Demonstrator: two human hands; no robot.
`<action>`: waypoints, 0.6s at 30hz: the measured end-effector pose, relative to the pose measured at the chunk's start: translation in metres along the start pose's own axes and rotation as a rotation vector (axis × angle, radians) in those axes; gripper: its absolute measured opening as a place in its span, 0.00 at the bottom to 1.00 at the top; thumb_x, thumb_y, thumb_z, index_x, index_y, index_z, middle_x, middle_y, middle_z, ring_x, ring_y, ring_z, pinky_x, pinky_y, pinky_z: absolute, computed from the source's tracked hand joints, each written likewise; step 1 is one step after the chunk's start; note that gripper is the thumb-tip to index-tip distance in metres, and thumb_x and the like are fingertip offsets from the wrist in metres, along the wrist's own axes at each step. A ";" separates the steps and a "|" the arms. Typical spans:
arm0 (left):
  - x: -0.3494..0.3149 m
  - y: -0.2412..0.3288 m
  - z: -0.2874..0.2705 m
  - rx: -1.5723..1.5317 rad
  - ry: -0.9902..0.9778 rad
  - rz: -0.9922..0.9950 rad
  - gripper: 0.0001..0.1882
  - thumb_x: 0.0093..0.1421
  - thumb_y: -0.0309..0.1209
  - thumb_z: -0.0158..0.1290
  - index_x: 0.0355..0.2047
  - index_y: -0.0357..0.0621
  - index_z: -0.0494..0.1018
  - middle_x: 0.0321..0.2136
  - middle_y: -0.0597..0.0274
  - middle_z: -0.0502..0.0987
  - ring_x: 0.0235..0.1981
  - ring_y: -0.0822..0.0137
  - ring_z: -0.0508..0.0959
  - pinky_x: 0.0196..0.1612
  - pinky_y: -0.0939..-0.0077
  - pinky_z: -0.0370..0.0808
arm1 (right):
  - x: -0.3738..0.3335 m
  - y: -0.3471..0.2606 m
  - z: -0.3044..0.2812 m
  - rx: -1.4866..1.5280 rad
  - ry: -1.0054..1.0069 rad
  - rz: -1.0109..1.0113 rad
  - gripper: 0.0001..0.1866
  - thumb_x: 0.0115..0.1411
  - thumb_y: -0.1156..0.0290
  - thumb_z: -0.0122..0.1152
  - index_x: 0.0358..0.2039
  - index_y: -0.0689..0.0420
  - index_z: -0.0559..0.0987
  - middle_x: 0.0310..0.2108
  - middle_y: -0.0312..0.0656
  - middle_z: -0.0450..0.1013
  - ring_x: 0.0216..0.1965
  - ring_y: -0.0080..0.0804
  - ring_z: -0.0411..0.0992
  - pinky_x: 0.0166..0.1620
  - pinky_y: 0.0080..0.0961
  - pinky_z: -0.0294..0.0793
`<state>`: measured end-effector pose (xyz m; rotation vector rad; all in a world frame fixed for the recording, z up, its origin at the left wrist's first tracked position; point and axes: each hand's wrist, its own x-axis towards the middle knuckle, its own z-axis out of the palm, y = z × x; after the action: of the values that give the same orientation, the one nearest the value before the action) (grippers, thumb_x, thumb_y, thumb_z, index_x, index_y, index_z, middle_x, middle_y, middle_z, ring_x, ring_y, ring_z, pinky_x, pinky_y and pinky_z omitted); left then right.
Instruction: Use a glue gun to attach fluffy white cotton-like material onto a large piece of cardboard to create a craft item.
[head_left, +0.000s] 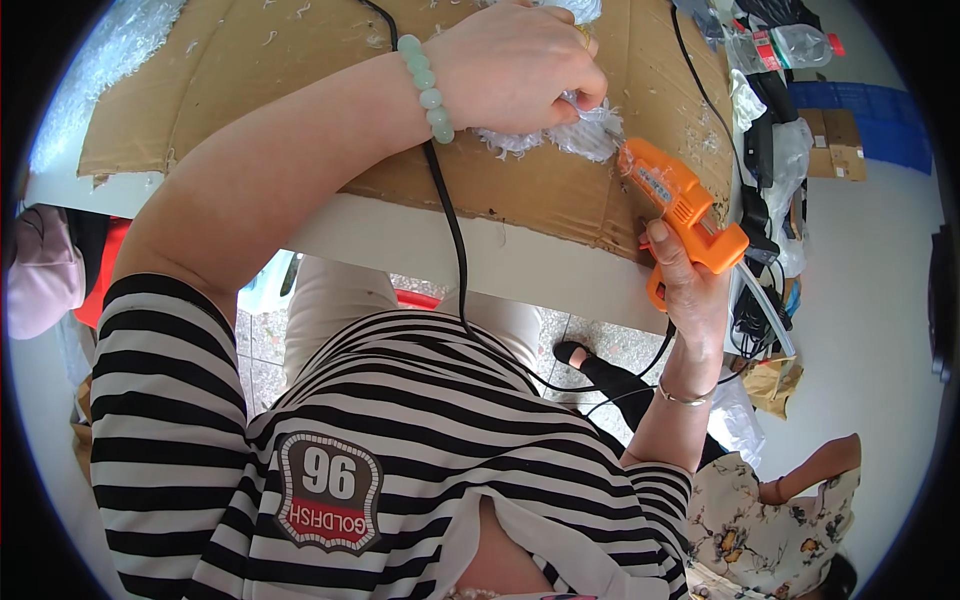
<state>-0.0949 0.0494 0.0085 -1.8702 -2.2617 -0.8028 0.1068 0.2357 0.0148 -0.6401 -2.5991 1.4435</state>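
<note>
Across the lower half of the frame spreads a black-and-white striped shirt (560, 450), worn by the person. At upper centre, a brown cardboard sheet (300, 45) covers the table. Above its middle is the left hand (520, 70), thumb and bent fingers closed together on a frilly white plastic piece (590, 138). Right of centre, an orange glue gun (675, 185) points up-left, its nozzle at the piece; I cannot tell whether they touch. The right hand (695, 290) wraps its handle, fingers mostly hidden behind it. A shield-shaped badge (328, 492) at lower left bears white digits on grey and upside-down white lettering on red. At upper right lies a red-capped clear bottle (800, 46) with a red-and-white label. Smallest, pale markings (656, 183) run along the gun's side.
</note>
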 end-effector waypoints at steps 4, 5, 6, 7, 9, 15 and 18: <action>0.000 -0.001 0.002 0.017 0.069 0.049 0.02 0.44 0.28 0.52 0.17 0.45 0.72 0.23 0.58 0.73 0.30 0.56 0.74 0.35 0.62 0.69 | -0.002 0.000 -0.001 -0.004 -0.012 0.032 0.17 0.54 0.60 0.65 0.37 0.59 0.75 0.26 0.33 0.73 0.28 0.17 0.68 0.32 0.17 0.66; 0.001 0.001 0.000 0.011 0.012 0.012 0.03 0.44 0.28 0.52 0.17 0.45 0.72 0.22 0.58 0.72 0.30 0.56 0.74 0.35 0.61 0.69 | -0.002 0.001 -0.002 -0.021 -0.010 0.029 0.18 0.53 0.60 0.65 0.37 0.59 0.75 0.26 0.33 0.73 0.28 0.17 0.69 0.32 0.17 0.67; 0.001 0.000 0.001 0.011 0.011 0.011 0.03 0.44 0.28 0.52 0.17 0.45 0.72 0.22 0.58 0.72 0.30 0.56 0.74 0.35 0.61 0.69 | -0.002 0.001 -0.001 -0.021 -0.010 0.029 0.18 0.53 0.60 0.65 0.37 0.59 0.75 0.26 0.33 0.73 0.28 0.17 0.69 0.32 0.17 0.67; 0.001 -0.001 0.003 0.014 0.025 0.018 0.03 0.44 0.28 0.52 0.17 0.45 0.72 0.22 0.58 0.72 0.30 0.56 0.74 0.35 0.61 0.69 | -0.003 0.001 -0.001 -0.024 -0.012 0.026 0.17 0.53 0.60 0.65 0.37 0.59 0.75 0.25 0.33 0.73 0.28 0.18 0.69 0.32 0.17 0.67; -0.001 -0.003 0.006 0.020 0.039 0.020 0.03 0.44 0.28 0.52 0.17 0.45 0.72 0.22 0.58 0.72 0.30 0.56 0.74 0.34 0.61 0.69 | -0.004 -0.001 -0.001 -0.026 -0.019 0.018 0.17 0.53 0.60 0.65 0.37 0.59 0.75 0.25 0.33 0.73 0.28 0.18 0.69 0.32 0.17 0.67; 0.000 0.001 0.000 0.008 0.047 0.021 0.02 0.44 0.28 0.53 0.18 0.45 0.73 0.23 0.59 0.73 0.30 0.56 0.74 0.34 0.61 0.69 | -0.008 -0.003 -0.001 -0.003 -0.037 0.017 0.17 0.54 0.60 0.65 0.36 0.59 0.75 0.25 0.33 0.72 0.27 0.18 0.69 0.32 0.17 0.67; -0.002 -0.001 0.002 -0.009 0.044 0.012 0.02 0.44 0.28 0.53 0.19 0.45 0.73 0.23 0.58 0.73 0.30 0.56 0.74 0.34 0.61 0.69 | -0.010 -0.003 -0.001 0.024 -0.047 -0.007 0.17 0.54 0.59 0.65 0.35 0.59 0.75 0.25 0.33 0.72 0.27 0.18 0.69 0.31 0.16 0.67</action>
<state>-0.0946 0.0487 0.0059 -1.8492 -2.2218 -0.8452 0.1153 0.2311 0.0190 -0.6011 -2.6121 1.5041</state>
